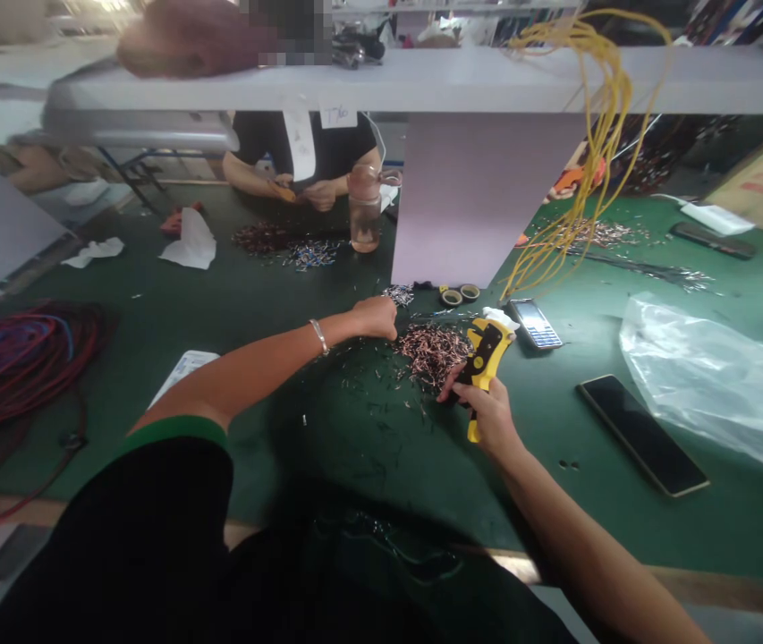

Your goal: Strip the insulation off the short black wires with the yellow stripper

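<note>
Right hand [488, 416]: grip clenched round the lower handle of a yellow-and-black wire stripper [481, 371], its head tilted up and away.

Left hand [374, 317]: curled palm down, a bracelet [318, 335] at the wrist; whether the grip pinches some tiny piece, I cannot tell.

Where: the stripper sits just beside a heap of copper wire offcuts [431, 353], loose on a green-matted worktop [723, 519]; a small heap of silvery wire bits [398, 294] lies just past the left hand.

Handling: the stripper should be light and stiff, safest by its handle. The offcuts look light, springy and slippery – better swept or pinched in bunches.

Around: a black smartphone [642, 434], a keypad phone [534, 323], a plastic bag [709, 385], a coil of red wire [19, 376].

Far side: a co-worker's hands [320, 195] work at an orange-handled tool [284, 192] behind a clear bottle [364, 210]; a yellow wire bundle [596, 152] hangs from a shelf [421, 80].
</note>
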`<action>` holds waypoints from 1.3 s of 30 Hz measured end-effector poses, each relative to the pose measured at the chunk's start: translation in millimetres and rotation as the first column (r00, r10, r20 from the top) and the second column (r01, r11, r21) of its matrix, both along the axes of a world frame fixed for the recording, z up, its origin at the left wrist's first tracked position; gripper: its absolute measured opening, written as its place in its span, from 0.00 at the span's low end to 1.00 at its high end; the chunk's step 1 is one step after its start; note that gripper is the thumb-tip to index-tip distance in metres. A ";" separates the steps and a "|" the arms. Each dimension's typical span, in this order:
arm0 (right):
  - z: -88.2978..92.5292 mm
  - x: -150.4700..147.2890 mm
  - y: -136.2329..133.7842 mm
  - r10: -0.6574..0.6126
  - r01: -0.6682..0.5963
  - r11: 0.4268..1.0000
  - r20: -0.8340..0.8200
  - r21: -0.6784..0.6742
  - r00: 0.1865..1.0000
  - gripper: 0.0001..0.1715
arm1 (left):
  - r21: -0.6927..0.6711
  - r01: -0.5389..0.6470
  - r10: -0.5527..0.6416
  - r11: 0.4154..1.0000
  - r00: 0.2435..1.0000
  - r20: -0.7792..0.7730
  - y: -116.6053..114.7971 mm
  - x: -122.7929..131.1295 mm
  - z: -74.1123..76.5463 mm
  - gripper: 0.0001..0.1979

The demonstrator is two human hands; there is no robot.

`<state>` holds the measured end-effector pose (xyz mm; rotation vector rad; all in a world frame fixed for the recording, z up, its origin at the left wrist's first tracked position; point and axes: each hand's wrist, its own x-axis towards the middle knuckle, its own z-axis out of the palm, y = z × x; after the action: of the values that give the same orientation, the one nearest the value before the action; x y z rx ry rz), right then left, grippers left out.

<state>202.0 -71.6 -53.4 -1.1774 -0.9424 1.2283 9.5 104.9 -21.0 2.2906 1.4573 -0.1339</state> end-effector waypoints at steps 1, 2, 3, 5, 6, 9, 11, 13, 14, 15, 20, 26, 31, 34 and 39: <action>0.3 0.0 -0.3 0.000 0.000 1.000 -0.003 0.001 1.000 0.12 | -0.001 0.005 -0.005 1.000 1.000 0.030 0.0 -3.8 4.6 0.09; 0.6 0.1 -0.6 0.001 -0.001 1.000 -0.002 0.003 1.000 0.12 | -0.001 0.012 -0.012 1.000 0.998 0.061 -0.1 -7.8 9.6 0.07; 1.1 0.2 -0.9 0.004 -0.004 1.000 0.004 0.004 1.000 0.11 | 0.000 0.020 -0.020 1.000 0.995 0.093 -0.5 -12.0 14.8 0.06; 2.0 0.5 -1.4 0.011 -0.011 1.000 0.015 0.008 1.000 0.11 | -0.005 0.032 -0.031 0.999 0.988 0.154 -1.8 -21.3 25.1 0.06; 2.4 0.6 -1.6 0.012 -0.012 1.000 0.017 0.008 1.000 0.11 | -0.012 0.031 -0.029 0.999 0.982 0.185 -2.6 -26.4 29.9 0.06; 3.2 1.0 -1.7 0.009 -0.009 1.000 0.013 -0.006 1.000 0.10 | -0.088 -0.013 0.041 0.996 0.941 0.335 -3.8 -44.1 40.9 0.02; 3.6 1.3 -1.6 0.007 -0.007 1.000 0.010 -0.012 1.000 0.11 | -0.138 -0.075 0.123 0.988 0.913 0.389 -1.8 -56.8 43.9 0.00; 3.8 1.6 -1.7 0.011 -0.011 1.000 0.012 -0.009 1.000 0.10 | -0.183 -0.130 0.195 0.974 0.897 0.398 2.7 -69.1 42.5 0.02; 3.9 1.8 -1.7 0.016 -0.016 1.000 0.016 -0.007 1.000 0.10 | -0.211 -0.149 0.223 0.966 0.892 0.393 5.6 -74.7 40.2 0.03; 3.8 2.0 -1.9 0.020 -0.020 1.000 0.022 -0.006 1.000 0.10 | -0.238 -0.173 0.256 0.956 0.887 0.383 8.7 -79.9 37.0 0.04; 2.3 2.4 -2.5 0.018 -0.018 1.000 0.034 -0.022 0.999 0.10 | -0.288 -0.266 0.351 0.920 0.886 0.302 21.8 -98.5 11.3 0.07; 1.5 2.5 -1.7 0.022 -0.022 0.999 0.014 -0.027 1.000 0.10 | -0.217 -0.366 0.404 0.905 0.899 0.171 28.1 -106.7 -13.1 0.09; 1.1 2.3 -1.8 0.012 -0.013 0.999 -0.024 -0.040 1.000 0.11 | -0.094 -0.383 0.389 0.919 0.919 0.059 29.0 -104.3 -12.5 0.08; -0.1 2.6 -1.8 0.004 -0.005 0.999 -0.027 -0.040 1.000 0.11 | -0.019 -0.384 0.384 0.923 0.923 0.029 29.5 -102.7 -9.0 0.12; -0.3 3.5 -1.5 0.026 -0.026 0.999 -0.003 -0.040 1.000 0.12 | 0.027 -0.404 0.404 0.914 0.915 -0.004 33.5 -104.1 -6.9 0.20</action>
<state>205.5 -73.1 -53.7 -1.1978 -0.9375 1.2743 -94.6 138.4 -27.9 1.9547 1.9108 -0.0026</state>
